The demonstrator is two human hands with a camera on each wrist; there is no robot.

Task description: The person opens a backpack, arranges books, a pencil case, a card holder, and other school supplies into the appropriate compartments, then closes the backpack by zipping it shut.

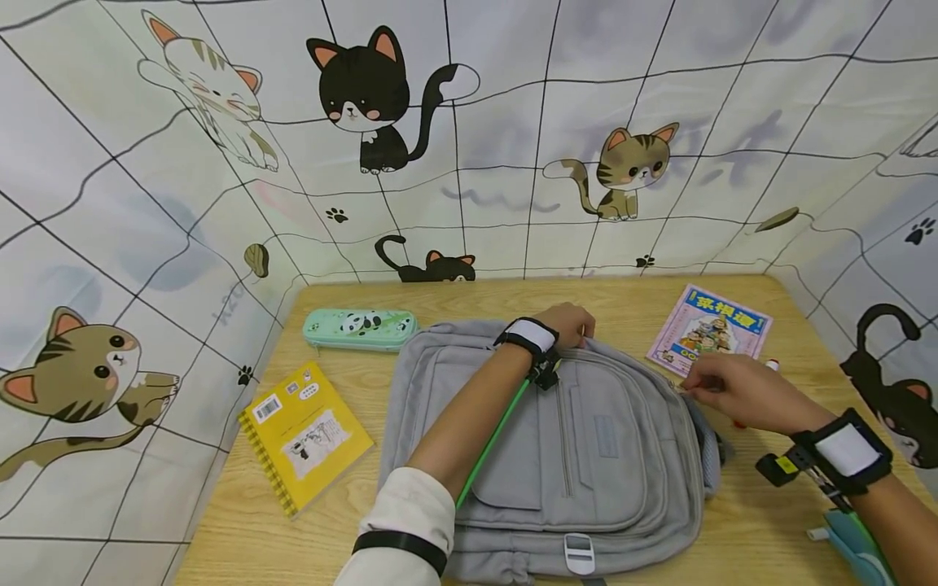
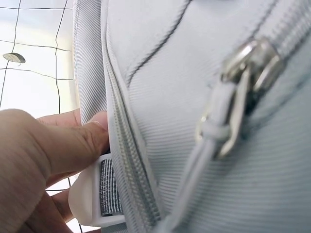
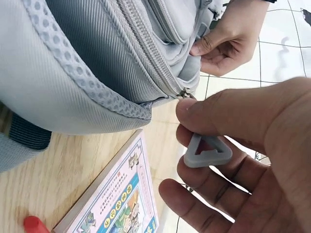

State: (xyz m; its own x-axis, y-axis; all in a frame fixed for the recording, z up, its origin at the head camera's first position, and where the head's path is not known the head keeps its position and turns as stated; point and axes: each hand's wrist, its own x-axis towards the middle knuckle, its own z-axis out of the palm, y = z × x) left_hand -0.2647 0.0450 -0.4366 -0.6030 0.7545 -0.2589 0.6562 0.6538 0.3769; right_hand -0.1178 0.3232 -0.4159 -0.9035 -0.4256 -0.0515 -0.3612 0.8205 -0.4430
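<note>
A grey backpack (image 1: 586, 439) lies flat on the wooden table (image 1: 410, 537), front pockets up. My left hand (image 1: 575, 321) grips the bag's top edge; the left wrist view shows the thumb (image 2: 73, 141) pressed beside the zipper track, over a white plastic piece (image 2: 90, 196). In the same view a metal zipper slider (image 2: 248, 63) shows on a front pocket. At the bag's right side, my right hand (image 1: 721, 389) pinches a grey triangular zipper pull (image 3: 206, 150) between thumb and fingers, at the slider (image 3: 183, 92) of the main zipper.
A green panda pencil case (image 1: 359, 328) and a yellow spiral notebook (image 1: 304, 435) lie left of the bag. A pink booklet (image 1: 709, 330) lies to its right, and a red object (image 3: 34, 224) shows by it. A teal item (image 1: 853, 545) sits at the front right. Cat-print cloth walls surround the table.
</note>
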